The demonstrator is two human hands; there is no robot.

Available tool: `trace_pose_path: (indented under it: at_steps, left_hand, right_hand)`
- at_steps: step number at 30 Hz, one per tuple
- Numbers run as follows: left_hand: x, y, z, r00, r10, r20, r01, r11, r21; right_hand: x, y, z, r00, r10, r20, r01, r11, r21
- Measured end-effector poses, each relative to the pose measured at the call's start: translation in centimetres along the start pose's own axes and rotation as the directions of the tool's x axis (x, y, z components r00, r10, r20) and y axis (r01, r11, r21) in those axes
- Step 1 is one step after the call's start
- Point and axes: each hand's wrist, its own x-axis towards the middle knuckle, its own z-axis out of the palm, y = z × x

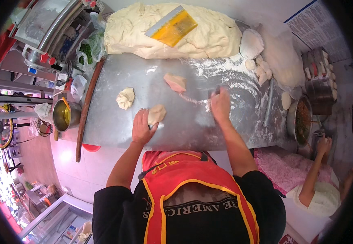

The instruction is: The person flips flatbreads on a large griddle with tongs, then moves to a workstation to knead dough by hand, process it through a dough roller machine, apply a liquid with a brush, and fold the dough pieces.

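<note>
Pressing our left hand (143, 128), fingers loosely curled, against a small dough piece (156, 114) on the floured steel surface (184, 122), we judge it soft, light and tacky, best cupped from its sides. Our right hand (220, 105) is closed on something dark we cannot identify. A white sheet of print with a blue border (315, 25) lies far right.

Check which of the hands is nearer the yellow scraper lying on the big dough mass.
Right. The right hand lies below the yellow scraper; the left hand, on a small dough piece, is farther back.
</note>
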Motion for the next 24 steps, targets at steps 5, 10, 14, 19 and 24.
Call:
trace_pose_path:
  at_steps: [5, 10, 14, 19, 24]
  left_hand:
    - [-0.1, 0.0, -0.3, 1.0, 0.004, 0.008, -0.004, 1.0, 0.006]
    - [-0.4, -0.1, -0.4, 1.0, 0.009, 0.006, -0.009, 1.0, 0.001]
    - [-0.4, -0.5, 0.0, 1.0, 0.012, 0.009, -0.012, 1.0, 0.015]
    - [0.1, -0.3, -0.6, 0.998, -0.045, -0.048, 0.038, 0.989, -0.146]
    - [1.2, 0.0, -1.5, 0.968, -0.192, 0.16, 0.217, 0.963, -0.162]
  right_hand:
    - [-1.7, -0.3, 0.4, 0.998, -0.013, 0.058, 0.014, 1.0, -0.025]
    - [2.3, 0.5, 1.4, 0.99, 0.008, 0.141, 0.027, 0.969, -0.245]
    - [4.2, 0.7, 2.1, 0.981, 0.085, 0.174, -0.037, 0.964, -0.262]
    - [2.3, 2.4, 0.7, 0.977, -0.148, 0.151, 0.145, 0.989, 0.027]
    - [-4.7, 4.8, -3.0, 0.992, 0.004, 0.125, -0.034, 0.97, 0.24]
